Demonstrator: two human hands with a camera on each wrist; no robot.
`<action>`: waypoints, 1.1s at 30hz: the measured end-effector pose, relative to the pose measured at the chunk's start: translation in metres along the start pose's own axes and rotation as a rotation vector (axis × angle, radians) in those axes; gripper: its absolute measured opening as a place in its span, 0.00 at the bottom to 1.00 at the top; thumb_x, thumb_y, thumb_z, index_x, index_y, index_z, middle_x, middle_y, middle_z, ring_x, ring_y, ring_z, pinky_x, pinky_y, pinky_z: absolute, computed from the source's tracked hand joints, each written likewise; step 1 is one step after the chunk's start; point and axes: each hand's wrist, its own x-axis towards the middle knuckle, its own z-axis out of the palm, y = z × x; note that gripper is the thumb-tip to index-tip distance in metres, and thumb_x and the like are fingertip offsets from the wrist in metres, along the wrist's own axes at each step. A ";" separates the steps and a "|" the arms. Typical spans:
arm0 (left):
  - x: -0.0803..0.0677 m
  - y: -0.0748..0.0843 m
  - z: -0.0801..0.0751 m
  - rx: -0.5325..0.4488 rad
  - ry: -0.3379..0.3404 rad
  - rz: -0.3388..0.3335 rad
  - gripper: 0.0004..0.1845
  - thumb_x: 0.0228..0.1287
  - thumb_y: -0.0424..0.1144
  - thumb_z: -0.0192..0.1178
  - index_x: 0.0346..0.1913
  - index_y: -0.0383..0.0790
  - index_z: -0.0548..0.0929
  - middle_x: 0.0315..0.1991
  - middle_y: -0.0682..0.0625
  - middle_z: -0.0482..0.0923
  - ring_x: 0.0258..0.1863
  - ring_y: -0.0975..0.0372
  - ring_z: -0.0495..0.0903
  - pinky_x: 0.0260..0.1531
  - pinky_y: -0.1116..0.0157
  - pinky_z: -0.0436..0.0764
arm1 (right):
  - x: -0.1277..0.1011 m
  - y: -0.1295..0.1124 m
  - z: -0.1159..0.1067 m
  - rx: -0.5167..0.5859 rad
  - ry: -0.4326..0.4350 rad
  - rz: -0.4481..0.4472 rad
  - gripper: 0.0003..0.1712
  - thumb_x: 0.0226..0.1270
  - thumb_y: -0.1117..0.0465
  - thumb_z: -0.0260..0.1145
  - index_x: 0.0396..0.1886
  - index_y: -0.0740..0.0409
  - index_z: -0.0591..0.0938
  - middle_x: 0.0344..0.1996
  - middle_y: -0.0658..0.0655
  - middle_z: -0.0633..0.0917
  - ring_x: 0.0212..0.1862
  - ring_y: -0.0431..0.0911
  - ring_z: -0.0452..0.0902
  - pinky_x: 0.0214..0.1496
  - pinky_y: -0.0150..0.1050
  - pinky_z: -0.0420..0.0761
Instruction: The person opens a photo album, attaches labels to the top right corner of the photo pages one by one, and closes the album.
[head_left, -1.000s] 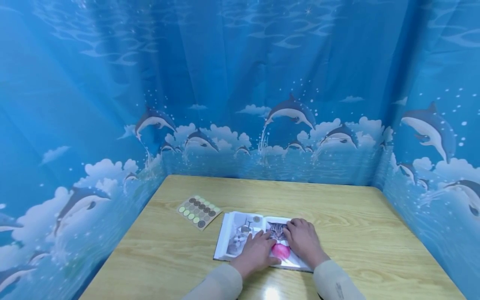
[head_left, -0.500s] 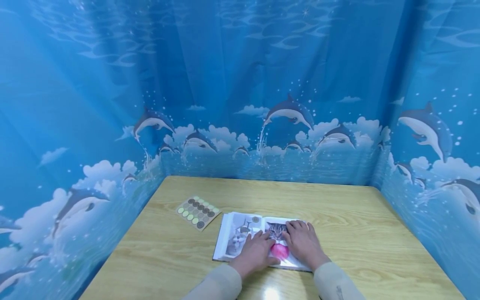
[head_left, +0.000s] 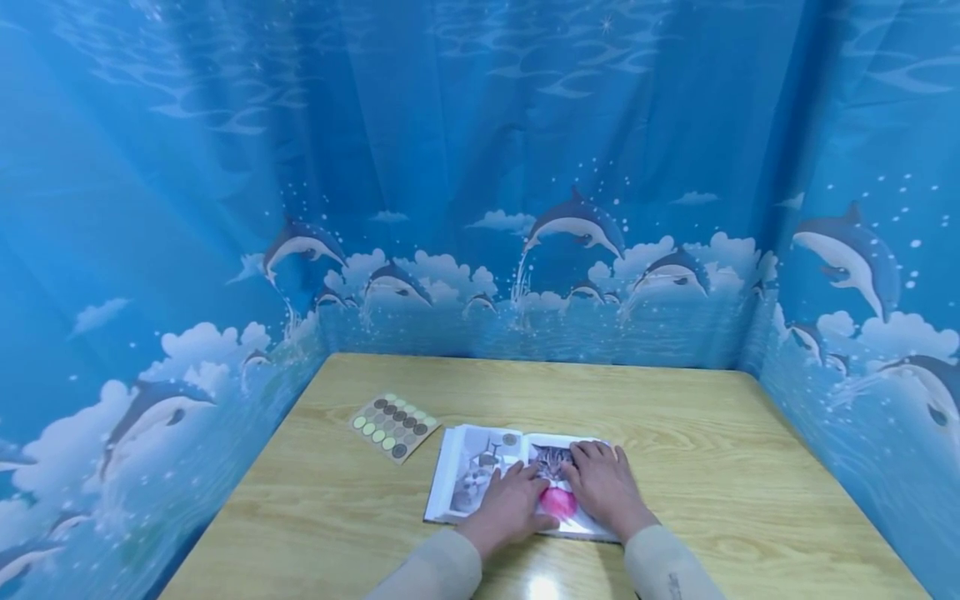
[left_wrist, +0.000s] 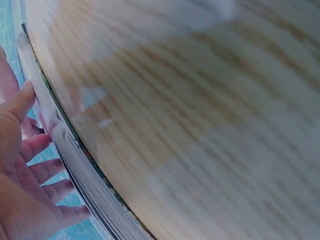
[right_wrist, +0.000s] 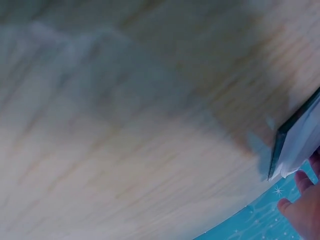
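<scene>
An open book (head_left: 468,479) lies on the wooden table, a grey picture on its left page and a cat with a pink ball on its right. My left hand (head_left: 510,504) rests across the middle of the book, fingers spread over the pages and thumb toward the near edge. On the right page lies my right hand (head_left: 606,487), its fingers at the upper part of the cat picture. In the left wrist view, the left fingers (left_wrist: 47,170) touch the page above the thick page edges. The right wrist view catches a corner of the book (right_wrist: 300,135) beside the right fingers.
A sheet of round stickers (head_left: 395,427), in green, tan and dark rows, lies left of the book on the table (head_left: 697,442). One round sticker (head_left: 510,439) sits at the top of the left page. Blue dolphin-print curtains (head_left: 450,167) surround the table.
The head view has shifted very slightly. Both hands stay on the pages, the right one nearly in place; the book and sticker sheet lie as before.
</scene>
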 end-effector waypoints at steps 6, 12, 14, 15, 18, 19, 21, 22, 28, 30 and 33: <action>0.001 0.000 0.001 0.002 -0.001 0.000 0.36 0.57 0.65 0.65 0.64 0.50 0.78 0.70 0.49 0.68 0.70 0.49 0.65 0.66 0.41 0.64 | 0.002 -0.001 -0.001 0.006 -0.018 0.017 0.30 0.78 0.45 0.50 0.67 0.61 0.74 0.65 0.62 0.75 0.68 0.63 0.64 0.71 0.68 0.53; 0.000 0.000 0.001 0.009 -0.001 -0.003 0.36 0.56 0.65 0.65 0.65 0.50 0.78 0.71 0.49 0.68 0.70 0.49 0.65 0.66 0.41 0.64 | 0.003 0.000 -0.001 -0.004 -0.023 0.004 0.30 0.78 0.45 0.49 0.67 0.61 0.74 0.65 0.62 0.74 0.68 0.63 0.64 0.71 0.68 0.53; 0.000 0.000 0.001 0.013 0.002 0.000 0.36 0.56 0.65 0.65 0.65 0.50 0.78 0.71 0.49 0.68 0.70 0.49 0.65 0.66 0.41 0.65 | 0.002 0.000 -0.001 -0.006 -0.021 -0.006 0.31 0.78 0.44 0.50 0.67 0.61 0.73 0.65 0.63 0.74 0.69 0.63 0.64 0.71 0.68 0.53; 0.000 -0.001 0.001 0.015 0.004 0.002 0.36 0.56 0.65 0.65 0.65 0.50 0.78 0.71 0.49 0.68 0.70 0.49 0.65 0.66 0.41 0.65 | 0.001 0.001 -0.001 -0.005 -0.019 -0.011 0.31 0.78 0.44 0.50 0.68 0.62 0.73 0.65 0.64 0.74 0.69 0.64 0.63 0.71 0.68 0.53; 0.000 0.000 0.000 0.019 0.005 0.003 0.36 0.56 0.65 0.65 0.65 0.50 0.77 0.71 0.49 0.68 0.70 0.49 0.65 0.66 0.41 0.65 | 0.000 0.001 -0.001 0.003 -0.020 -0.019 0.34 0.78 0.42 0.50 0.68 0.63 0.72 0.66 0.65 0.73 0.69 0.64 0.62 0.72 0.68 0.52; 0.000 0.000 0.000 0.020 0.004 0.003 0.37 0.56 0.65 0.64 0.65 0.50 0.77 0.71 0.49 0.68 0.70 0.49 0.65 0.66 0.41 0.65 | 0.000 0.001 0.000 0.008 -0.024 -0.018 0.35 0.77 0.41 0.50 0.69 0.63 0.71 0.67 0.66 0.72 0.70 0.64 0.62 0.72 0.68 0.51; 0.000 0.000 -0.001 0.020 0.000 0.002 0.37 0.56 0.65 0.64 0.66 0.50 0.77 0.71 0.49 0.67 0.70 0.49 0.65 0.66 0.41 0.65 | 0.000 0.000 0.000 0.016 -0.042 -0.012 0.38 0.77 0.38 0.48 0.70 0.64 0.70 0.68 0.66 0.70 0.71 0.64 0.60 0.73 0.67 0.49; -0.001 0.000 -0.001 0.018 -0.002 0.001 0.37 0.56 0.65 0.64 0.66 0.50 0.77 0.71 0.49 0.67 0.70 0.49 0.65 0.66 0.41 0.64 | 0.000 0.000 0.001 0.024 -0.051 -0.011 0.39 0.77 0.38 0.47 0.70 0.65 0.69 0.69 0.66 0.69 0.71 0.64 0.59 0.73 0.67 0.48; -0.001 0.001 -0.002 0.018 -0.011 -0.007 0.38 0.56 0.65 0.64 0.66 0.50 0.77 0.71 0.49 0.67 0.70 0.49 0.64 0.67 0.41 0.64 | 0.000 0.000 0.003 0.063 -0.122 -0.003 0.43 0.77 0.34 0.42 0.73 0.65 0.65 0.74 0.64 0.62 0.75 0.63 0.51 0.75 0.65 0.42; 0.000 0.001 -0.001 0.021 -0.009 -0.008 0.38 0.56 0.66 0.64 0.66 0.50 0.77 0.71 0.50 0.67 0.70 0.49 0.64 0.67 0.41 0.64 | 0.000 0.000 0.003 0.072 -0.127 -0.006 0.43 0.77 0.34 0.41 0.73 0.64 0.65 0.74 0.64 0.61 0.75 0.63 0.50 0.75 0.65 0.42; 0.000 0.001 -0.001 0.021 -0.004 -0.008 0.37 0.56 0.65 0.65 0.66 0.50 0.77 0.71 0.50 0.68 0.70 0.49 0.65 0.66 0.41 0.64 | -0.001 0.000 0.003 0.086 -0.121 -0.013 0.42 0.77 0.35 0.42 0.73 0.64 0.65 0.74 0.64 0.62 0.75 0.63 0.50 0.75 0.65 0.41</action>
